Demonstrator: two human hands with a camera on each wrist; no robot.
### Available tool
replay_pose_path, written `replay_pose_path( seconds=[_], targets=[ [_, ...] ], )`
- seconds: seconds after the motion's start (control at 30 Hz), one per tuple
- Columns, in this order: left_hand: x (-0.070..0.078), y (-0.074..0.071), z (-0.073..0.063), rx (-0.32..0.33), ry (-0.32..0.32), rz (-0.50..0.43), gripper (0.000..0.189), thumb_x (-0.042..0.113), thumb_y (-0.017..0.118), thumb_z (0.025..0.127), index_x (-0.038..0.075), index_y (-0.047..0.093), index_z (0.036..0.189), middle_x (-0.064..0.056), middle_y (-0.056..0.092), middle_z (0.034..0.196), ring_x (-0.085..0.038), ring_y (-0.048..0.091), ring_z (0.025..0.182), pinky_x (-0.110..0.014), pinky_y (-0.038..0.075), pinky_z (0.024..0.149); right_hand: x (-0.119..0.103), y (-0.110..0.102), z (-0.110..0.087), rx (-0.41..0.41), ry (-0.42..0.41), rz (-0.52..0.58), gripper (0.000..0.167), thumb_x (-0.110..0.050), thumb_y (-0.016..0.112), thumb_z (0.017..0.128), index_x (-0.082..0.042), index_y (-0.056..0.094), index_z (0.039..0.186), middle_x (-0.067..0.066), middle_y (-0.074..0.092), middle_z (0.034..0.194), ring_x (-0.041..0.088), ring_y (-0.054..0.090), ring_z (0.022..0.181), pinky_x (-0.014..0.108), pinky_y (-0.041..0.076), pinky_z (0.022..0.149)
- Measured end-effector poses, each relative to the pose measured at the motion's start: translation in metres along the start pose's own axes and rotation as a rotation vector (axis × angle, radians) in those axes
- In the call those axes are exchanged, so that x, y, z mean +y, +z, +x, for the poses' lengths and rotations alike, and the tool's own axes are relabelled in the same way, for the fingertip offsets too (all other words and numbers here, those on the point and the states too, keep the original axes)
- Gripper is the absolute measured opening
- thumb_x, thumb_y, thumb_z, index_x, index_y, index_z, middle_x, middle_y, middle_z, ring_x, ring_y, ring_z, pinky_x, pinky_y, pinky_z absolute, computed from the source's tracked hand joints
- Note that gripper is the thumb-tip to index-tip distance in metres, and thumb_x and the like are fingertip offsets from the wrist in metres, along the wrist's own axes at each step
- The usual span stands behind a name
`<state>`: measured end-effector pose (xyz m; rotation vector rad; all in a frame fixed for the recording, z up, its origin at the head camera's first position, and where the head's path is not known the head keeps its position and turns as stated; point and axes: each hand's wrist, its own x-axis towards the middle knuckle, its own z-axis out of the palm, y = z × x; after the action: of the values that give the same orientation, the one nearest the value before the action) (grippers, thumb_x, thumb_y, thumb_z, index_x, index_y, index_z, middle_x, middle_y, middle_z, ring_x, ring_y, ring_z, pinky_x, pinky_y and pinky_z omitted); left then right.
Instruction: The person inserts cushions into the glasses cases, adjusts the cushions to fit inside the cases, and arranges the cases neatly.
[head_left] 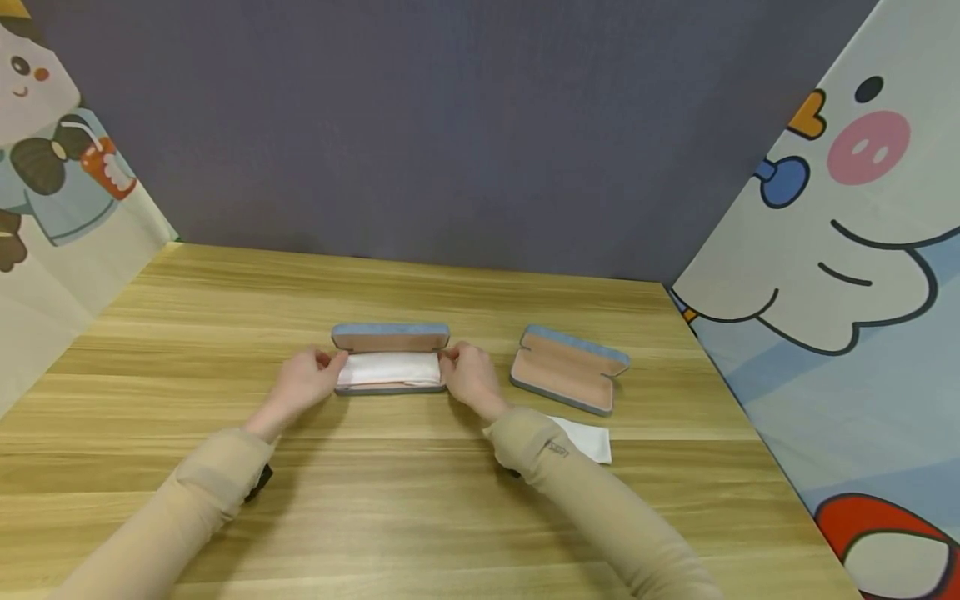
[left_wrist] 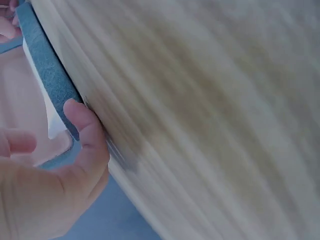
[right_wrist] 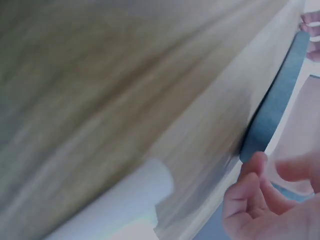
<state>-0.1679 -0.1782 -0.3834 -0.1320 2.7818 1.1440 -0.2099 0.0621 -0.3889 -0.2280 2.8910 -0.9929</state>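
Note:
A blue glasses case (head_left: 390,389) with a pink lining lies with its lid up in front of me. Inside it is a folded white cloth (head_left: 390,367), spread along the tray. My left hand (head_left: 306,382) grips the left end, one fingertip against the outer corner and another digit over the inside in the left wrist view. At the opposite end my right hand (head_left: 472,379) holds the case the same way, its fingertips right at the corner beside the cloth. Some fingers of each hand are hidden.
A second blue case (head_left: 562,375), lid up and pink inside, stands to the right. Close in front of it, a folded white cloth (head_left: 588,437) lies partly behind my right sleeve. Grey panel (head_left: 420,133) at the table's back; printed cartoon sheets (head_left: 847,275) at both sides.

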Motion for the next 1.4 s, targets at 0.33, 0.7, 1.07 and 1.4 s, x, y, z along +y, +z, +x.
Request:
replay_pose_path(
  seconds=[0.33, 0.7, 1.07, 1.4],
  targets=[
    [0.002, -0.006, -0.001, -0.113, -0.093, -0.202, 0.085, 0.057, 0.012, 0.099, -0.016, 0.033, 0.138, -0.029, 0.054, 0.113, -0.022, 0.06, 0.081, -0.028, 0.057, 0.068, 0.0, -0.006, 0.001, -0.08, 0.104, 0.116, 0.066, -0.051, 0.024, 0.102, 0.001, 0.065, 0.104, 0.014, 0.063, 0.088, 0.021, 0.055, 0.075, 0.03, 0.046, 0.065],
    [0.005, -0.012, 0.003, -0.225, -0.121, -0.328, 0.092, 0.066, 0.003, 0.094, -0.006, 0.01, 0.15, -0.024, 0.04, 0.109, -0.024, 0.054, 0.082, -0.034, 0.058, 0.071, -0.008, -0.012, 0.001, -0.198, 0.192, 0.299, 0.078, -0.064, 0.021, 0.097, 0.001, 0.052, 0.126, 0.009, 0.056, 0.071, 0.018, 0.054, 0.059, 0.026, 0.048, 0.054],
    [0.008, -0.012, 0.004, -0.255, -0.119, -0.345, 0.089, 0.065, 0.006, 0.095, -0.006, 0.015, 0.148, -0.022, 0.039, 0.106, -0.023, 0.05, 0.079, -0.033, 0.056, 0.07, -0.008, -0.016, 0.003, -0.268, 0.189, 0.335, 0.073, -0.062, 0.024, 0.098, -0.003, 0.046, 0.134, 0.011, 0.056, 0.082, 0.019, 0.056, 0.061, 0.027, 0.049, 0.054],
    [0.007, -0.012, 0.004, -0.283, -0.084, -0.33, 0.08, 0.056, 0.007, 0.099, -0.005, 0.005, 0.151, -0.03, 0.038, 0.116, -0.029, 0.051, 0.09, -0.036, 0.057, 0.078, -0.01, -0.023, 0.006, -0.384, 0.183, 0.379, 0.062, -0.05, 0.023, 0.103, -0.005, 0.034, 0.144, 0.015, 0.052, 0.097, 0.02, 0.053, 0.069, 0.03, 0.053, 0.062]
  ],
)
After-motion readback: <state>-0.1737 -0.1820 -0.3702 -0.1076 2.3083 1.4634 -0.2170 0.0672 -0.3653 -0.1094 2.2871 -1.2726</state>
